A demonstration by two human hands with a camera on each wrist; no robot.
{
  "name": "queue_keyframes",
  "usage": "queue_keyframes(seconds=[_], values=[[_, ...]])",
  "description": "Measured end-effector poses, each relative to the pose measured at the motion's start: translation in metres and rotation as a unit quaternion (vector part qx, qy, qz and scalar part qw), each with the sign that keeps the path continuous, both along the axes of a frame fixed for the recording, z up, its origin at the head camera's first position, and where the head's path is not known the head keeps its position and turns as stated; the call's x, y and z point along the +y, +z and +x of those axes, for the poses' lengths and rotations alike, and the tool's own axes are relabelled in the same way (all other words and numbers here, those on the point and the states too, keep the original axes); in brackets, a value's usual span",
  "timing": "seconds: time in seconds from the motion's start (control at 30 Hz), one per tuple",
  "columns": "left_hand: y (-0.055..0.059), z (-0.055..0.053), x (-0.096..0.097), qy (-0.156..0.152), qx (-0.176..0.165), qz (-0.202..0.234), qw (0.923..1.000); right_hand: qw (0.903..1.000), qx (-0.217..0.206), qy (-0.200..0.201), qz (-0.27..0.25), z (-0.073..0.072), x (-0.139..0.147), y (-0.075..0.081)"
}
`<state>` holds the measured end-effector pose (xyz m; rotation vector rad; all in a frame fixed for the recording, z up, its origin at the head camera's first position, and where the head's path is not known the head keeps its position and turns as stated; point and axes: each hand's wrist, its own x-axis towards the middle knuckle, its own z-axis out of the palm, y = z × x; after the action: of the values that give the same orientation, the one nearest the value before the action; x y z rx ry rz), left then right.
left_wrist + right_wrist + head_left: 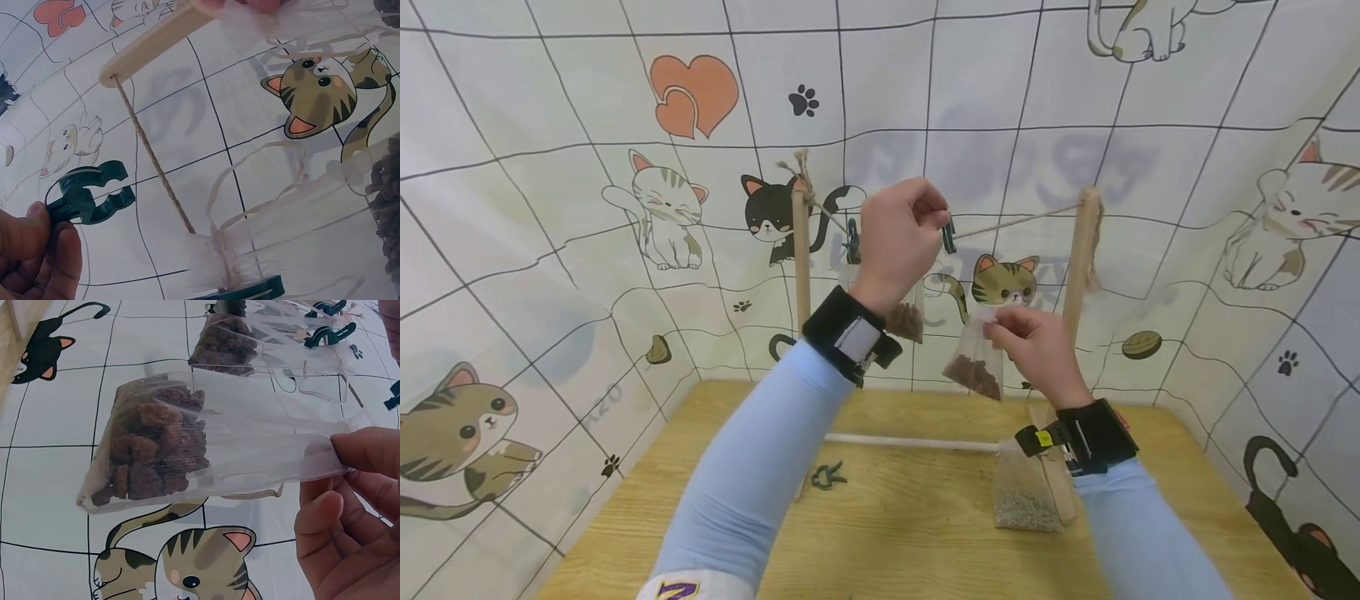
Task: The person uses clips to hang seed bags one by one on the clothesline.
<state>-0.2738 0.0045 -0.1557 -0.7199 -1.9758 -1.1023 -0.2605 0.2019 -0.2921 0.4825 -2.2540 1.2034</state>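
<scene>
My left hand point(901, 237) is raised by the twine point(1018, 223) and pinches a dark green clip point(87, 194) by its handles; the clip's mouth points toward the line. Lower and to the right, my right hand point(1033, 346) pinches the top of a sheer white drawstring bag point(262, 440). Brown chunks point(156, 440) fill the bottom of that bag, which hangs off the line. Behind my left hand, another bag of brown pieces point(907, 321) hangs from the twine, partly hidden. Green clips point(328, 334) hold bags on the line in the right wrist view.
Two wooden posts point(802, 258) carry the twine, with a pale rod point(917, 442) low between them. A loose green clip point(827, 476) lies on the wooden table point(895, 542). At the right post's foot leans a bag of greyish grains point(1027, 508). Cat-print cloth surrounds the table.
</scene>
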Motion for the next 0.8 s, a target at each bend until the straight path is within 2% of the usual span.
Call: queue_keyframes(seconds=[0.07,0.2,0.3,0.43,0.53,0.8], values=[[0.002,-0.004,0.002,0.007,-0.019,-0.003,0.9998,1.0000,0.009,-0.003,0.002,-0.004,0.000,0.003],[0.002,-0.013,0.004,0.019,-0.035,-0.008,0.9992,0.9998,0.017,-0.014,0.004,-0.010,-0.002,0.009],[0.001,-0.017,0.006,0.026,-0.050,-0.008,0.9984,0.9997,0.013,-0.021,0.004,-0.013,-0.004,0.014],[0.000,-0.022,0.008,0.031,-0.088,-0.013,0.9955,0.9997,-0.001,-0.024,-0.004,-0.015,-0.009,0.021],[-0.001,-0.025,0.008,0.035,-0.106,-0.024,0.9935,0.9996,-0.004,-0.026,-0.008,-0.018,-0.011,0.026],[-0.005,-0.026,0.011,0.046,-0.127,-0.041,0.9899,0.9992,-0.002,-0.037,-0.014,-0.034,-0.015,0.036]])
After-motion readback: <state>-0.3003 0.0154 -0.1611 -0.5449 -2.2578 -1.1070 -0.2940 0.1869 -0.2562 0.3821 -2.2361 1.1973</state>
